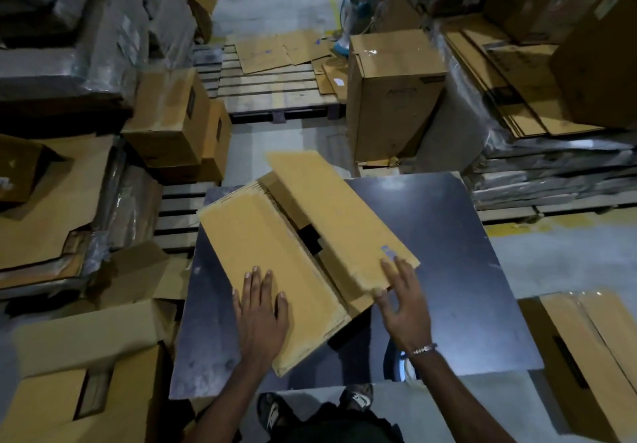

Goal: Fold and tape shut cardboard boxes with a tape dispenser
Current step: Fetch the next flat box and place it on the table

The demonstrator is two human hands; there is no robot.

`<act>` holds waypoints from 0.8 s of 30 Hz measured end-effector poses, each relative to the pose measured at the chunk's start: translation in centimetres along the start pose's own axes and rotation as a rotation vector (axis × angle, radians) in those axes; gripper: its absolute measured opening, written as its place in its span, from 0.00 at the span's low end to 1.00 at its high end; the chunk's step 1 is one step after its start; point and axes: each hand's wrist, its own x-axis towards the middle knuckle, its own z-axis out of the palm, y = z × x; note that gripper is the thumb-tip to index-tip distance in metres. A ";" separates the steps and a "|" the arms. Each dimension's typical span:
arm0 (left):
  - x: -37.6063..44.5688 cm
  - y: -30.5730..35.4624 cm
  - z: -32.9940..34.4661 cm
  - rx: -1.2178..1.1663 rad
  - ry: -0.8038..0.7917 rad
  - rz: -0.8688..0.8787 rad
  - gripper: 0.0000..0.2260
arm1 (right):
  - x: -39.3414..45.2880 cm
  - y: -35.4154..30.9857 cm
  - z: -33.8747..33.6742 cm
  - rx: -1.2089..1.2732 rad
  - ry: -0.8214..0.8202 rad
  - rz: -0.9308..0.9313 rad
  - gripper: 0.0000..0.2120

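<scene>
The left hand is pressing one flap flat, fingers straight; the right hand, fingers spread, is tipping the other flap (bring edges flush before taping).

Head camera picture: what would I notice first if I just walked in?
Probably the cardboard box in the middle, lying on a dark table with its flaps half folded. The left hand presses flat on one flap, and the right hand touches the other flap's corner. All around stand stacks of boxes, with a fan at the back.

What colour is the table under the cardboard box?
Dark, nearly black and glossy table, seen in the head view.
</scene>
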 end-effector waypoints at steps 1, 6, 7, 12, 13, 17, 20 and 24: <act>0.1 0.1 0.0 0.014 -0.007 -0.005 0.28 | -0.7 0.3 0.8 -0.119 -0.063 0.015 0.31; 1.2 3.7 -0.6 0.038 -0.048 0.057 0.29 | -1.5 1.3 1.5 -0.382 -0.175 0.011 0.27; 1.6 4.9 -0.6 0.026 -0.084 0.160 0.28 | -1.2 1.2 1.3 -0.385 -0.169 0.019 0.26; 3.2 8.9 1.5 0.079 -0.249 0.602 0.27 | -2.4 1.3 0.2 -0.274 0.089 0.179 0.18; 3.2 8.7 2.0 0.112 -0.271 0.615 0.27 | -3.5 1.7 -0.2 -0.229 0.176 0.274 0.17; 3.2 7.9 2.8 0.121 -0.281 0.615 0.27 | -9.9 4.0 -0.3 -0.180 0.172 0.711 0.11; 3.2 8.3 2.7 0.102 -0.265 0.609 0.27 | -13.4 4.2 0.8 -0.147 0.061 0.771 0.17; 3.4 8.3 2.2 0.050 -0.300 0.610 0.26 | -13.5 4.9 2.7 -0.317 0.028 0.761 0.19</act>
